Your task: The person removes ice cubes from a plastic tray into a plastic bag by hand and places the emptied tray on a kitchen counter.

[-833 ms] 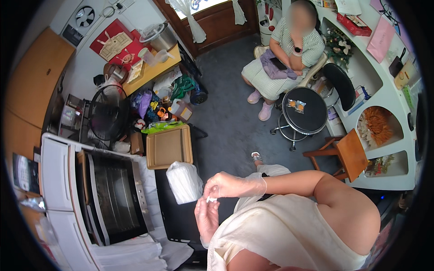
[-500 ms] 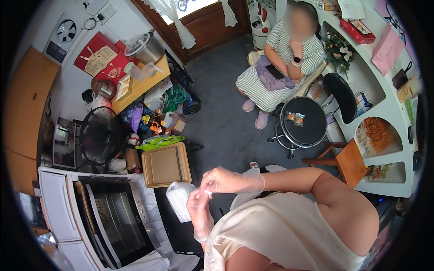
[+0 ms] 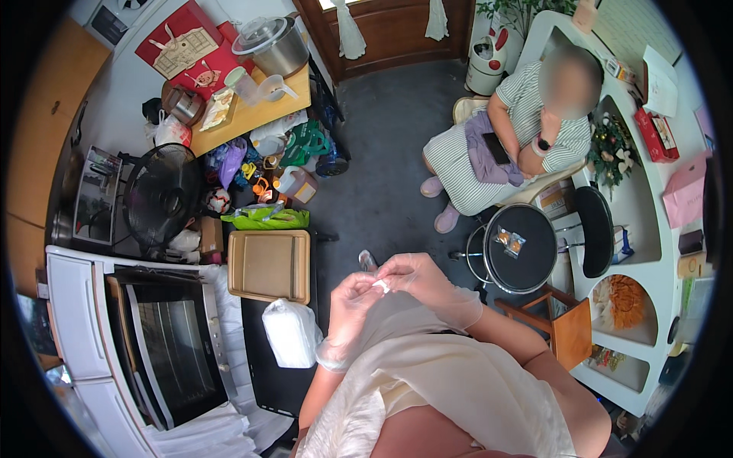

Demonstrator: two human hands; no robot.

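Hands: left hand (image 3: 349,307) and right hand (image 3: 418,279), in clear gloves (image 3: 463,308), are together, both pinching one small white piece (image 3: 381,286) | Piece: to the right of gold tray (image 3: 269,264) | Near side of this tray: white wrapped bundle (image 3: 292,333) | Left of this tray, nearer: oven (image 3: 177,343)

I read the baking tray (image 3: 267,263) as metal, satin gold. Just below it: packet (image 3: 292,333) in crinkly translucent plastic. Below left: oven door (image 3: 177,343), glossy dark glass. Above: stockpot (image 3: 279,56), shiny metal. Right: gloves (image 3: 463,308), thin clear plastic; white scrap (image 3: 381,286), too small to call.
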